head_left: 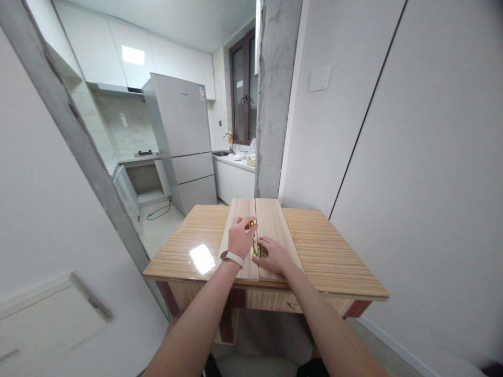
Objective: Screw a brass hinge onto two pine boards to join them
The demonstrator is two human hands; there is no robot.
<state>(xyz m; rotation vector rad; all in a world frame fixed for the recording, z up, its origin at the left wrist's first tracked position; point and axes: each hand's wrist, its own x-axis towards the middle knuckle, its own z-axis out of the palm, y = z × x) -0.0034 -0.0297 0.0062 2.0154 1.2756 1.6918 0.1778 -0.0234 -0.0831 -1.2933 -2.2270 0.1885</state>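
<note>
Two pale wooden boards (pixel 240 212) lie side by side on the table, with a narrow seam between them. A gold-coloured metal hinge (pixel 254 250) sits over that seam, partly covered by my fingers. My left hand (pixel 240 236), wearing a watch with a pale strap, pinches what looks like a small screwdriver (pixel 251 224) with a yellow and black handle, just above the hinge. Its tip is too small to make out. With thumb and fingers around the hinge, my right hand (pixel 274 255) holds it against the boards.
The wood-grain table (pixel 330 251) has a glossy top and a drawer (pixel 275 301) at its front. Beyond it stand a grey fridge (pixel 183 120) and a sink counter (pixel 236 173). A grey pillar (pixel 275 104) and a white wall (pixel 412 157) rise behind and to the right.
</note>
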